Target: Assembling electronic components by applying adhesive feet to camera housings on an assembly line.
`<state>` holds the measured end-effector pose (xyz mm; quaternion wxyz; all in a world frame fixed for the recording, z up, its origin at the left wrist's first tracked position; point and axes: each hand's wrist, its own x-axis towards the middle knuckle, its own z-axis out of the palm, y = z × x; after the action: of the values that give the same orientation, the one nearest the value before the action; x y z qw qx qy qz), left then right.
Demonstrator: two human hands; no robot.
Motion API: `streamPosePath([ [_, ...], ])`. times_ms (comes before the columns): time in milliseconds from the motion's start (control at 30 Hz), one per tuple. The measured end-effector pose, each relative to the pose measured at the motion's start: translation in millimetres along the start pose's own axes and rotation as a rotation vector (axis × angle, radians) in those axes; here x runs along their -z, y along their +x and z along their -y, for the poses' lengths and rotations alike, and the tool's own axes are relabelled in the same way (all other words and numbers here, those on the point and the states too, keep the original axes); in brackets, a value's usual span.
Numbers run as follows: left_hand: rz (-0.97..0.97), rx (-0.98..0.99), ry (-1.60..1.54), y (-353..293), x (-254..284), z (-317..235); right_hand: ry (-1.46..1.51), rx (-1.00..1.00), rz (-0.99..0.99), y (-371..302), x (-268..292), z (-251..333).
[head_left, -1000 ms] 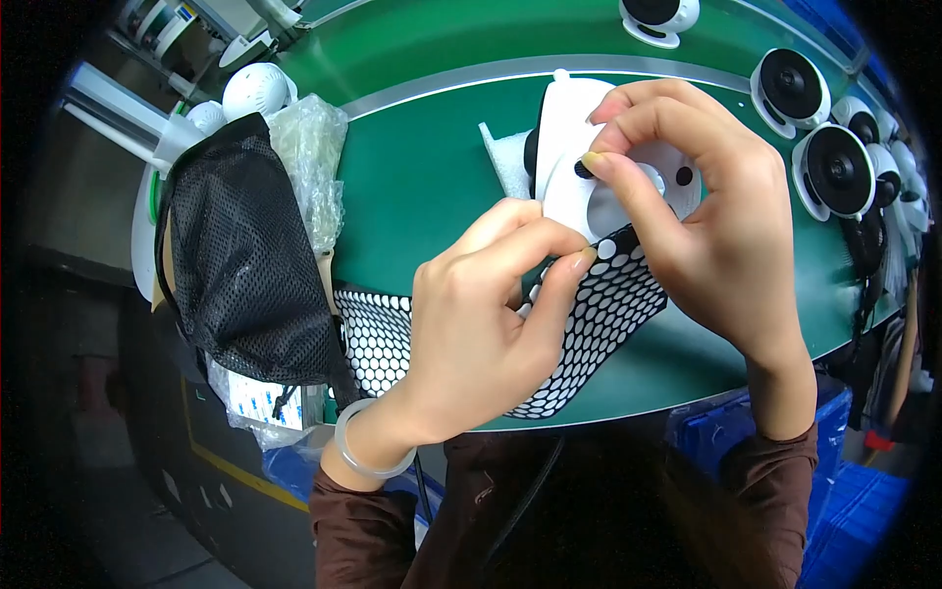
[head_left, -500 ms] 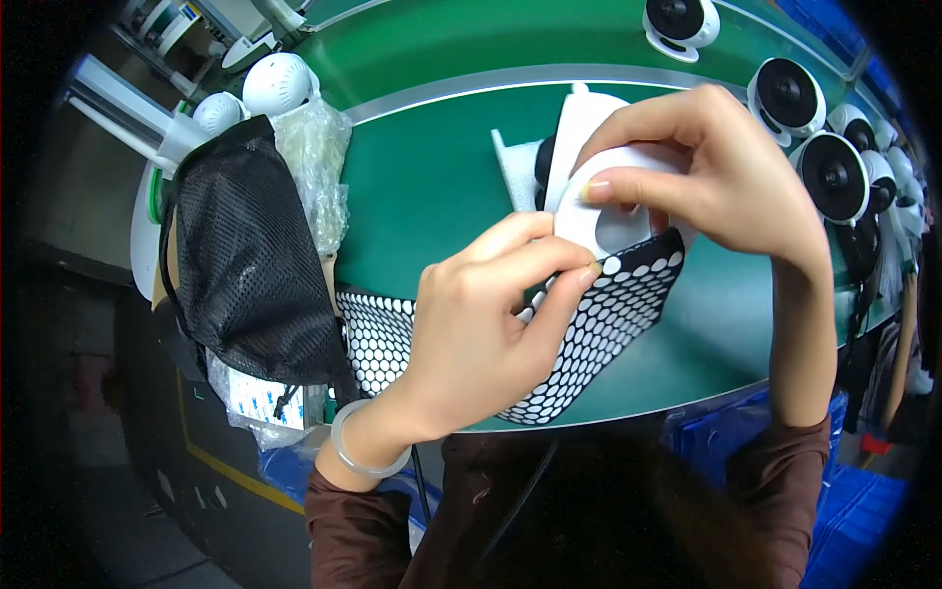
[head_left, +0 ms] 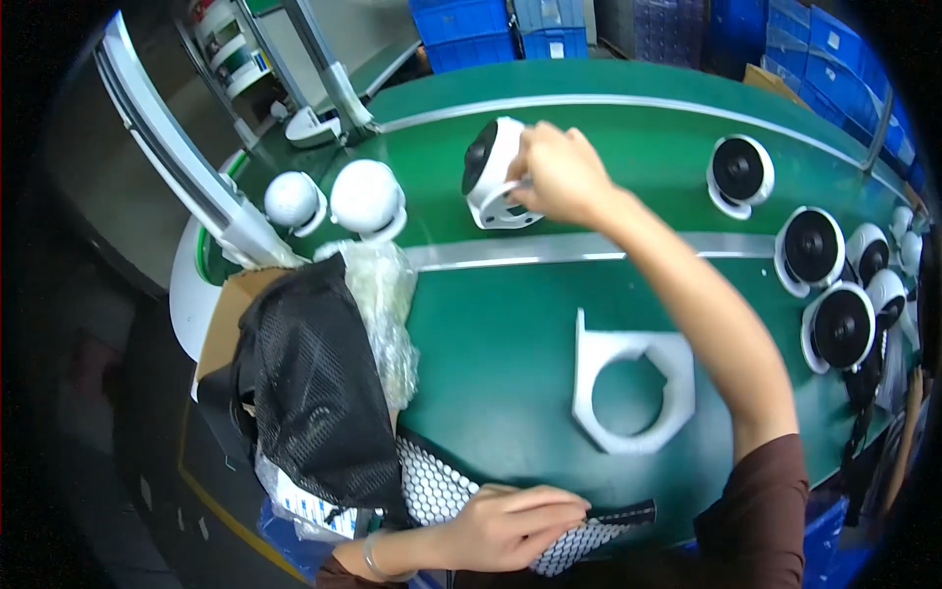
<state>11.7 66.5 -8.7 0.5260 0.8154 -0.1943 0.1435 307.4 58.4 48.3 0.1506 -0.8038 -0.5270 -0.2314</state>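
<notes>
Currently, the right hand [head_left: 561, 175] grips the rear of a white round-bodied unit [head_left: 507, 147] with a black face, fingers closed on it; the unit is upright over the green strip [head_left: 638, 137] beyond the metal rail [head_left: 510, 253]; base contact cannot be confirmed; the left hand [head_left: 515, 530] pinches a white-dotted sheet [head_left: 432, 481] at the near edge; a white foam frame [head_left: 677, 363] lies between the hands, touched by neither
</notes>
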Motion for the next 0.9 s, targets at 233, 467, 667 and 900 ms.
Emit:
streamPosePath([
  [233,0.102,0.096,-0.136,-7.8,3.1,11.8,0.055,0.085,-0.132,-14.2,-78.9,-80.4],
  [467,0.103,0.124,-0.061,-5.5,3.2,8.8,-0.267,0.249,-0.137,-49.7,-60.2,-133.1],
  [667,0.140,0.082,-0.029,-0.7,5.1,5.5,-0.384,-0.037,0.260,-99.4,-61.4,-170.1],
  [900,0.130,0.084,-0.099,-0.5,3.9,7.4,-0.333,0.056,0.198,-94.4,-37.3,-165.9],
])
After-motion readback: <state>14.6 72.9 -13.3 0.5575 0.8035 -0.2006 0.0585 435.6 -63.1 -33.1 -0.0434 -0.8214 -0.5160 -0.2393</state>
